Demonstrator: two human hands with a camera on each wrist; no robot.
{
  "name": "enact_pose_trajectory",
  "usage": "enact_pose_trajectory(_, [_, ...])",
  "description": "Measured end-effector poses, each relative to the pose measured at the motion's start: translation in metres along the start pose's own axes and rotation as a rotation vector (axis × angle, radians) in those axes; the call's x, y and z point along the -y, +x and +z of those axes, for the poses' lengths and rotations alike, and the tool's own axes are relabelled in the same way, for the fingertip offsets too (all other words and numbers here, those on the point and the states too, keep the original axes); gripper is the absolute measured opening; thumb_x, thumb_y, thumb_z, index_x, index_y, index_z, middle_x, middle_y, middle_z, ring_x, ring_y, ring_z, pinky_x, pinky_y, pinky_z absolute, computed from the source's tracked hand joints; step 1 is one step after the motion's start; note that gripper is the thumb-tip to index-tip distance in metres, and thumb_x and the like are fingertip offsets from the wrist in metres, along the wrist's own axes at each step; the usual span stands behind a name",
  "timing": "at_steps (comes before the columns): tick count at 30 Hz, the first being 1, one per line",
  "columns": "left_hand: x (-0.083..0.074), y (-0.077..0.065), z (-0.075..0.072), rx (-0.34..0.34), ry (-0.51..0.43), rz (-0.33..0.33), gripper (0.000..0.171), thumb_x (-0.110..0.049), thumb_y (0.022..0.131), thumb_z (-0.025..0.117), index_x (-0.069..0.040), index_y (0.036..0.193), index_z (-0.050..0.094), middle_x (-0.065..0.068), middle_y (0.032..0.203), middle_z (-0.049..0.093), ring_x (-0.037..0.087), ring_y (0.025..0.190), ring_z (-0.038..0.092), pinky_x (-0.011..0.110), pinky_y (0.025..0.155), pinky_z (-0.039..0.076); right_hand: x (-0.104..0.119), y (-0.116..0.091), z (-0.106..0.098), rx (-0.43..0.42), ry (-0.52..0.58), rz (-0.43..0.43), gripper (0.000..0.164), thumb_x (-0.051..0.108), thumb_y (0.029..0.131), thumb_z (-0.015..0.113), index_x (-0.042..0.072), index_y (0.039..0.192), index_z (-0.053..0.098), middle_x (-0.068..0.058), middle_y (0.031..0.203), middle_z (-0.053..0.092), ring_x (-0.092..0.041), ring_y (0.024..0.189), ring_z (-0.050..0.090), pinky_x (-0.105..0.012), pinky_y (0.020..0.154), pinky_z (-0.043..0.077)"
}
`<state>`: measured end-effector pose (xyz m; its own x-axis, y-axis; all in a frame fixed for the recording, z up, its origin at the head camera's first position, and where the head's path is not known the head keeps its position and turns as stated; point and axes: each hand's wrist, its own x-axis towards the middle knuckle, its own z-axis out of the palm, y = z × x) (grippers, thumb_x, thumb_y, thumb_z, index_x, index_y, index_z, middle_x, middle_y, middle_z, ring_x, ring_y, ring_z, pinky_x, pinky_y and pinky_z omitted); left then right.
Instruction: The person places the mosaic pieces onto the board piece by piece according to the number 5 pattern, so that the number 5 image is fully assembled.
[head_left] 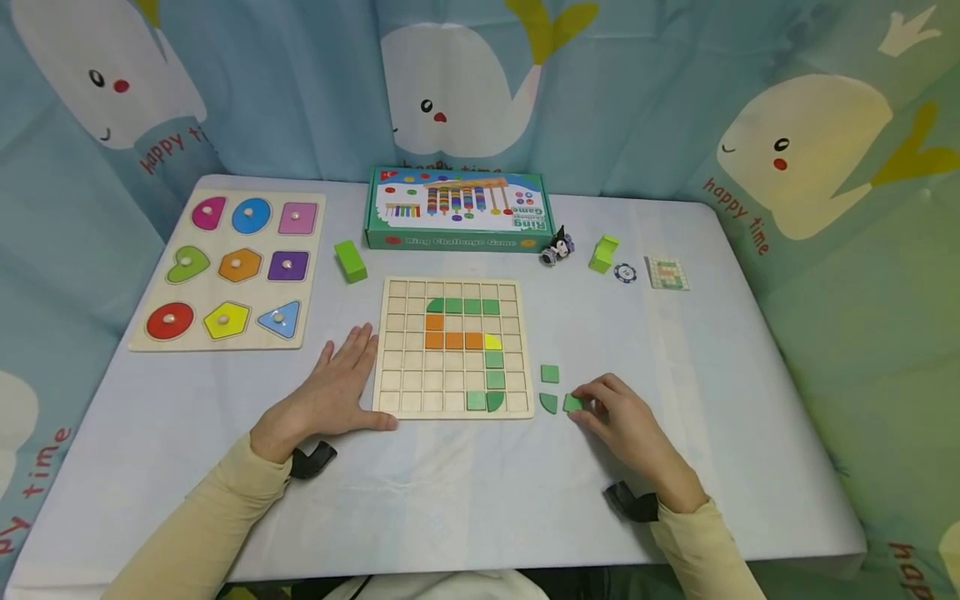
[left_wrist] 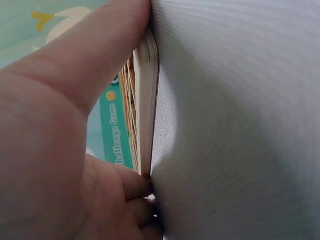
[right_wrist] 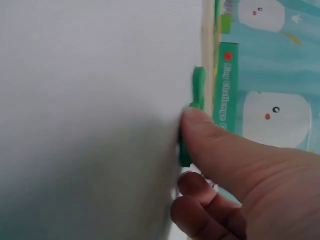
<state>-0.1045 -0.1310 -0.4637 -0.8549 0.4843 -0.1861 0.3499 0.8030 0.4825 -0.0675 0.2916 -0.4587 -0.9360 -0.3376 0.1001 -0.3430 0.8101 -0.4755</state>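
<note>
A wooden grid board (head_left: pixel 405 379) lies mid-table, with green, orange and yellow tiles in several of its cells. My left hand (head_left: pixel 330 392) rests flat on the cloth at the board's left side, fingers straight; in the left wrist view the thumb and fingers meet the board's edge (left_wrist: pixel 148 110). Right of the board, my right hand (head_left: pixel 626 425) pinches a green square tile (head_left: pixel 572 402) at table level. Close by lie a green quarter-round tile (head_left: pixel 548 403) and another green square tile (head_left: pixel 550 373). The right wrist view shows the thumb (right_wrist: pixel 200 122) against the green tile.
A shape puzzle board (head_left: pixel 217 233) lies at the left. Behind the grid stands a game box (head_left: pixel 457 242), with a small figurine (head_left: pixel 557 247) at its corner. Green blocks (head_left: pixel 350 262), a round chip (head_left: pixel 625 272) and a pattern card (head_left: pixel 667 273) lie toward the back.
</note>
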Motion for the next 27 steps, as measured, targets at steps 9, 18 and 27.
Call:
enact_pose_trajectory(9, [-0.001, 0.0, 0.001, -0.005, -0.004, -0.002, 0.127, -0.06, 0.07, 0.079, 0.01, 0.152, 0.011, 0.024, 0.16, 0.001, 0.036, 0.146, -0.002, 0.059, 0.112, 0.0, 0.021, 0.016, -0.001, -0.039, 0.054, -0.093, 0.024, 0.008, 0.082, 0.08, 0.005, 0.102, 0.069, 0.0, 0.096, 0.061, -0.01, 0.074, 0.05, -0.027, 0.059, 0.045])
enact_pose_trajectory(18, [-0.001, 0.0, -0.001, -0.005, -0.003, -0.007, 0.127, -0.06, 0.07, 0.079, 0.01, 0.151, 0.011, 0.024, 0.16, 0.001, 0.036, 0.146, -0.002, 0.059, 0.112, -0.001, 0.061, 0.049, 0.016, 0.058, 0.125, -0.226, 0.026, 0.014, 0.084, 0.079, 0.006, 0.107, 0.069, 0.003, 0.097, 0.06, -0.012, 0.072, 0.051, -0.025, 0.06, 0.043])
enact_pose_trajectory(27, [0.0, 0.0, 0.0, -0.005, 0.002, -0.009, 0.127, -0.061, 0.07, 0.079, 0.01, 0.151, 0.011, 0.024, 0.16, 0.001, 0.035, 0.146, -0.002, 0.058, 0.112, -0.002, 0.092, 0.075, 0.04, 0.195, 0.033, -0.367, 0.024, 0.022, 0.087, 0.076, 0.009, 0.106, 0.07, 0.002, 0.1, 0.059, -0.011, 0.083, 0.052, -0.026, 0.073, 0.047])
